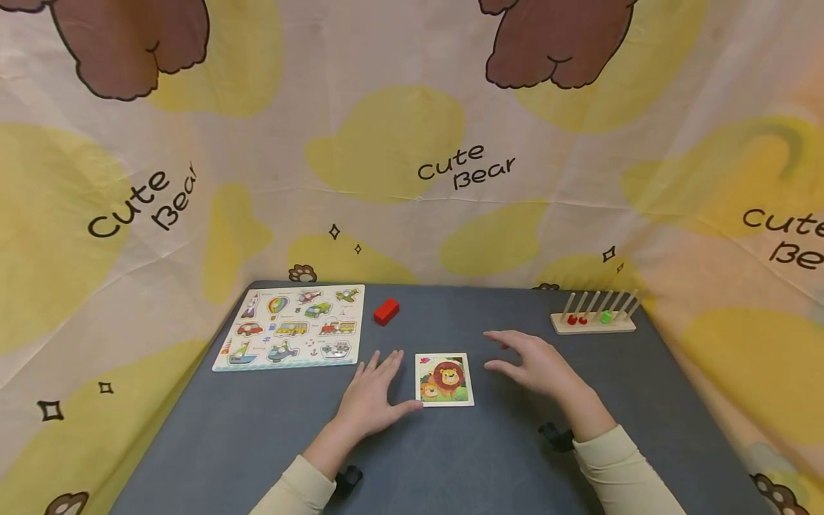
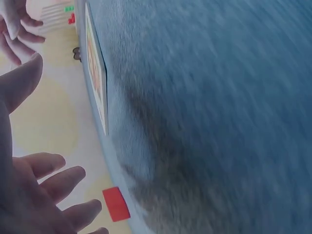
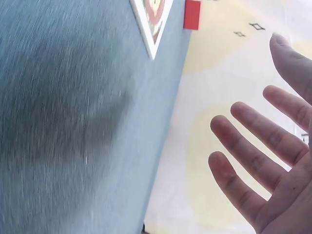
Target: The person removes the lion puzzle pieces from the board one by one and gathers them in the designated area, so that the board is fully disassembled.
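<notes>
A small lion picture puzzle (image 1: 444, 380) with a white border lies flat on the table between the two hands. To its left, the left hand (image 1: 373, 397) hovers over the table with fingers spread, its thumb tip overlapping the puzzle's lower left corner in the head view. On the other side, the right hand (image 1: 537, 363) is held in the air, fingers extended and thumb apart, holding nothing. In the left wrist view the puzzle (image 2: 97, 73) shows edge-on beyond the left thumb. A corner of the puzzle (image 3: 152, 41) appears at the top of the right wrist view, away from the right fingers.
A white vehicle puzzle board (image 1: 290, 329) lies at the back left. Beside it is a red block (image 1: 386, 312). At the back right stands a wooden peg rack (image 1: 594, 324) with red and green beads. A printed cloth (image 1: 386, 214) hangs behind the table.
</notes>
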